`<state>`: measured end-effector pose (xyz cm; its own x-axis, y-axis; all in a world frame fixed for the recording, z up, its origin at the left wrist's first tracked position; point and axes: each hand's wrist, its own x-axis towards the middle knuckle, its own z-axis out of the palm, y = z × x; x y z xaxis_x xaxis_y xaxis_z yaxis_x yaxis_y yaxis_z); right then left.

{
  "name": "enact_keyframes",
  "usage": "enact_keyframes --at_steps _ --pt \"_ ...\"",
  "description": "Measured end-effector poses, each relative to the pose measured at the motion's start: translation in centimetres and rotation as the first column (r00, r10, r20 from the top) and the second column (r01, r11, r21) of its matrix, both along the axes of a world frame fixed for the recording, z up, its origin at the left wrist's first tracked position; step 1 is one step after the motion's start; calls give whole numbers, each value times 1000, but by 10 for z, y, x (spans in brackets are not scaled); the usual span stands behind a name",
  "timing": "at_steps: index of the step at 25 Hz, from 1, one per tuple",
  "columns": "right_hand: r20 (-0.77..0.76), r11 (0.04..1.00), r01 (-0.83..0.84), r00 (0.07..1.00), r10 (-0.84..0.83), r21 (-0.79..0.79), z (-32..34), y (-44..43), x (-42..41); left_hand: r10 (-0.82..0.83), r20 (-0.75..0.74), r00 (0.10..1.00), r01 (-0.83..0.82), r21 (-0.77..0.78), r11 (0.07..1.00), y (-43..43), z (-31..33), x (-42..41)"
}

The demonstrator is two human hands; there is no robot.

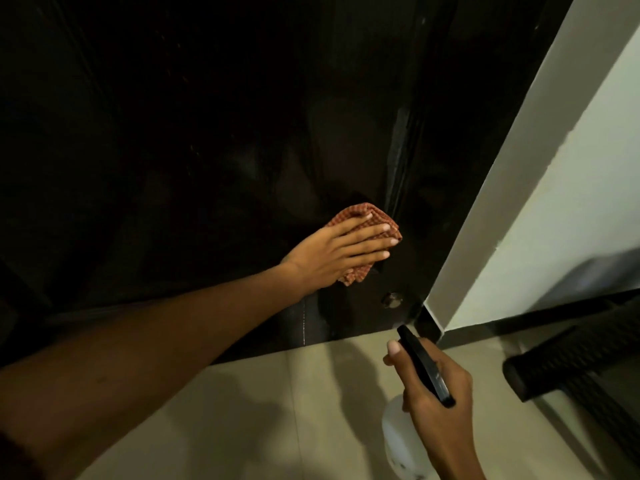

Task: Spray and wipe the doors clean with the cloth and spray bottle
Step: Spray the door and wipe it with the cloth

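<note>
A dark, glossy door (207, 133) fills most of the view. My left hand (332, 251) presses an orange checked cloth (353, 220) flat against the door's lower right part, fingers straight and pointing right. Lower right, my right hand (433, 396) grips a spray bottle (398, 441) with a white body and a black trigger head (420, 362); the nozzle points toward the door's bottom corner. A thin streak of liquid runs down the door below my left wrist.
A small round metal fitting (391, 299) sits low on the door near its right edge. A white wall (554, 202) stands at the right. The floor has beige tiles (277, 410). A black ribbed object (571, 368) lies on the floor at the right.
</note>
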<state>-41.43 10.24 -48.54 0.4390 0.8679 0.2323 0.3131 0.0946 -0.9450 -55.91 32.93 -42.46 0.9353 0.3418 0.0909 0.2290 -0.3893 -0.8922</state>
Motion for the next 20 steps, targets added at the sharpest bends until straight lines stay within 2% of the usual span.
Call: enact_keyframes --at_steps 5,12,20 --pt "-2 1000 -7 1000 7 -14 -6 -8 1 22 14 1000 -22 5 1000 1 -19 34" --pt "-26 1000 -4 1000 4 10 -6 5 8 25 -14 1000 -24 42 999 7 -12 36" --pt "-71 995 52 996 -46 84 2 6 12 -14 -249 968 49 134 990 15 25 33"
